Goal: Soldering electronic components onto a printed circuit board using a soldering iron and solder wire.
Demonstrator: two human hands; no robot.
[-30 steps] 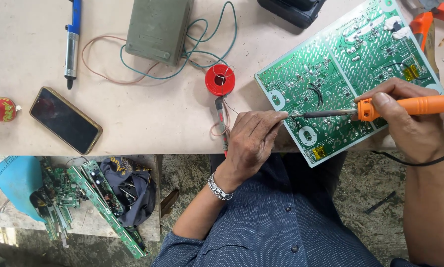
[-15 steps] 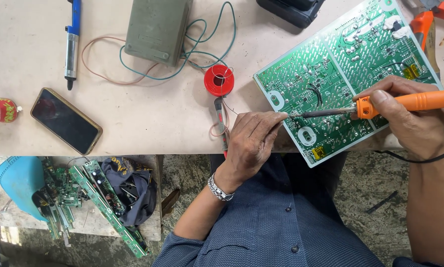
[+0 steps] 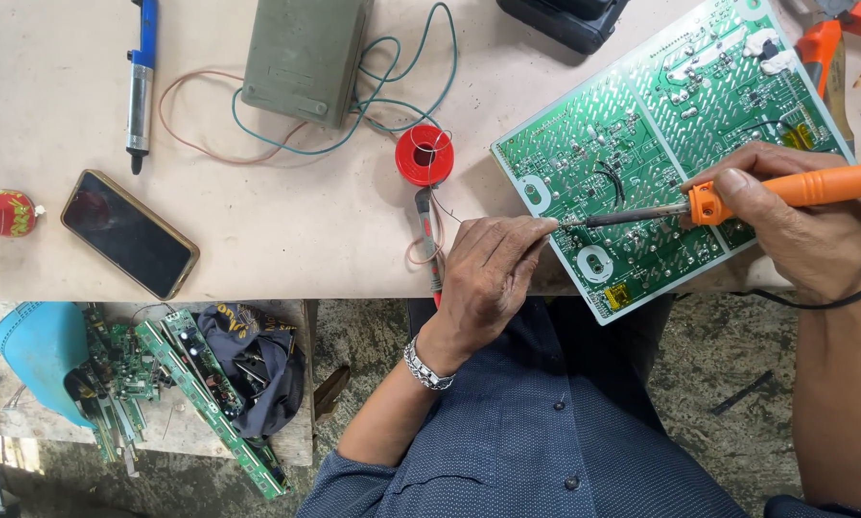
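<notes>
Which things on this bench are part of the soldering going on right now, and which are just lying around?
In use: green circuit board; orange soldering iron in the right hand; left hand at the board's edge by the iron's tip; red solder spool.

Lying about: phone; blue pen-shaped tool; grey-green box; red packet.

Left hand [image 3: 493, 273] palm-down at tabletop's near edge, fingers curled, fingertips pinched together, wrist bent. Right hand [image 3: 800, 230] closed in pen-like grip, forearm along right side.
</notes>
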